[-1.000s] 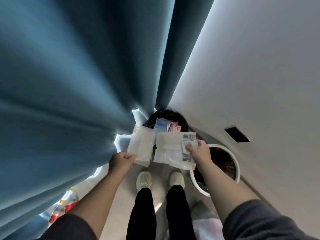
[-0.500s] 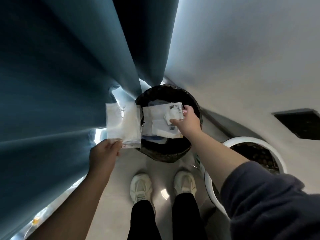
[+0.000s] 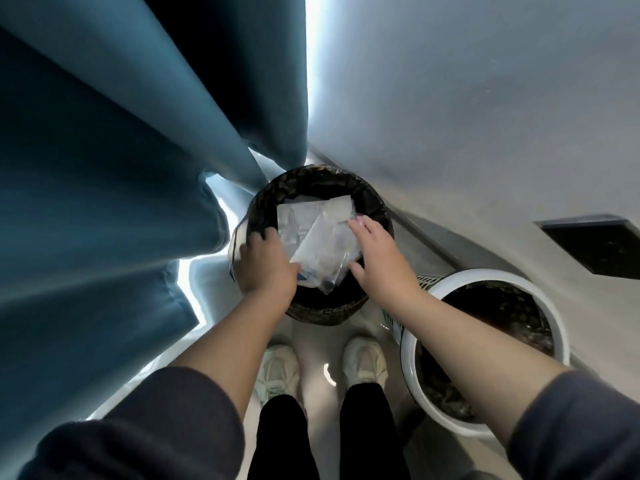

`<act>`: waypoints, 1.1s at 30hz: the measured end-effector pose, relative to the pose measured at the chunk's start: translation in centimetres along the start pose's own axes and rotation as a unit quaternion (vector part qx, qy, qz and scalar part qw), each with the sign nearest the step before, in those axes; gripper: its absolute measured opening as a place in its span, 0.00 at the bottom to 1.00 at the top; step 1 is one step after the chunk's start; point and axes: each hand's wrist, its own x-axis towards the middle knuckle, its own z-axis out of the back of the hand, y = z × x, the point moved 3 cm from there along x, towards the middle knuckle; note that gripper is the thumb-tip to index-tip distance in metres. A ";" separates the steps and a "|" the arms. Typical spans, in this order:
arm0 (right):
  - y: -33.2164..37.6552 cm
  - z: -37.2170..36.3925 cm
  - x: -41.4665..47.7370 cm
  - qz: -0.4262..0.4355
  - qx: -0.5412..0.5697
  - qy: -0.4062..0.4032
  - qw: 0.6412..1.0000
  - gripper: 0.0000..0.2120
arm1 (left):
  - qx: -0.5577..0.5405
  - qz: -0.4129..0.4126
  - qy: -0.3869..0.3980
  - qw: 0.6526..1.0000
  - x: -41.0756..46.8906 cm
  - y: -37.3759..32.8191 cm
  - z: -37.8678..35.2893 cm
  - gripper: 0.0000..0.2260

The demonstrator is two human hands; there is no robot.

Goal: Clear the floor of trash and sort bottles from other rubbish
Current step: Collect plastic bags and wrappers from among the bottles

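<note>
Clear and white plastic wrappers (image 3: 318, 237) lie inside the dark round bin (image 3: 325, 315), which has a black liner. Both of my hands are over that bin. My left hand (image 3: 265, 263) is palm down at the wrappers' left edge, its fingers bent down over the bin's left side and its thumb beside a clear bag's lower corner. My right hand (image 3: 375, 252) has its fingers spread, with the fingertips touching the wrappers' right edge. Neither hand plainly grips anything.
A white-rimmed bin (image 3: 491, 276) with dark contents stands right of the dark bin. A blue curtain (image 3: 121, 185) hangs close on the left and a grey wall (image 3: 485, 98) with a black socket (image 3: 595, 244) rises on the right. My white shoes (image 3: 280, 368) stand just before the bins.
Both hands moved down and together over the dark bin. The wrappers they held up by the edges now lie in the bin, and the fingers have let go.
</note>
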 end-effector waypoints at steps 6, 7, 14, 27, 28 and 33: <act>0.2 -3.7 3.7 0.013 -0.183 0.083 0.979 0.42 | 0.242 -0.222 -0.014 0.945 2.8 -0.8 -2.7 0.41; 0.0 -4.4 4.5 0.015 -0.204 0.092 0.974 0.42 | 0.261 -0.225 0.002 0.939 3.8 -0.8 -3.6 0.41; -2.9 -8.9 9.4 0.020 -0.299 0.121 0.946 0.36 | 0.391 -0.225 0.044 0.891 9.6 -0.9 -9.9 0.38; -1.1 -5.2 6.0 0.034 -0.306 0.126 0.943 0.47 | 0.376 -0.218 0.061 0.898 5.1 -0.6 -5.3 0.40; -0.7 -4.2 4.6 0.039 -0.310 0.121 0.942 0.47 | 0.370 -0.219 0.054 0.901 3.7 -0.3 -4.1 0.39; 1.9 0.5 -3.2 0.040 -0.311 0.085 0.946 0.46 | 0.353 -0.209 0.024 0.912 -4.5 1.1 1.1 0.39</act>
